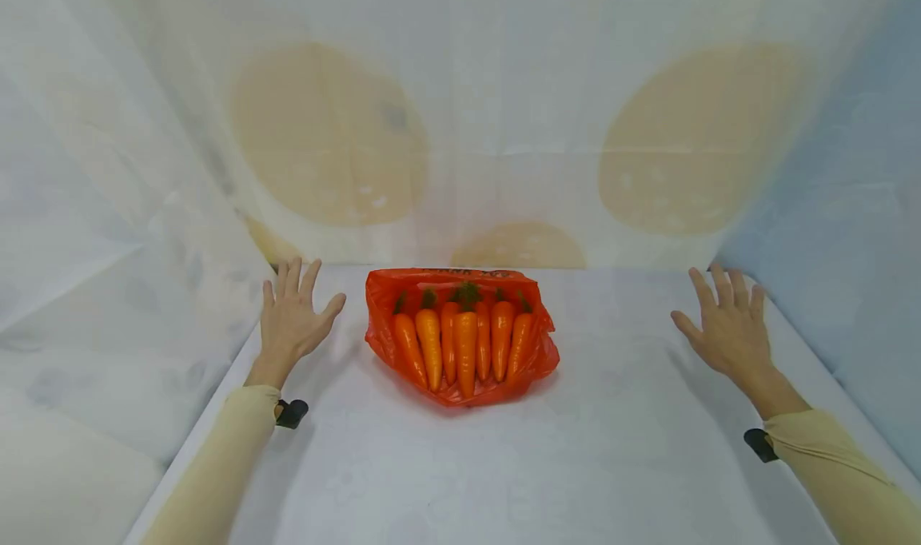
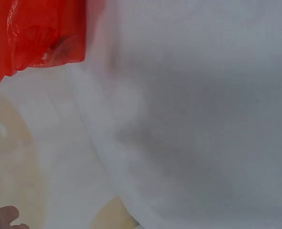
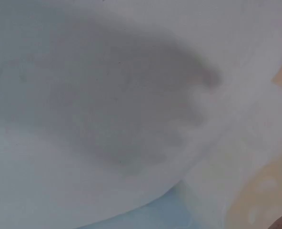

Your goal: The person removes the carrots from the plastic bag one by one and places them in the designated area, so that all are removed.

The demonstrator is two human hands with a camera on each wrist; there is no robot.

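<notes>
Orange plastic bag of carrots lies mid-table, untouched. Left hand and right hand spread flat, empty, flanking bag. Step: approach. Next likely needs inward reach, grip on bag.

An orange-red plastic bag lies on the white table, mouth spread open. Inside, six orange carrots with green tops lie side by side, tips toward the viewer, midway between the two hands, well apart from both.
</notes>
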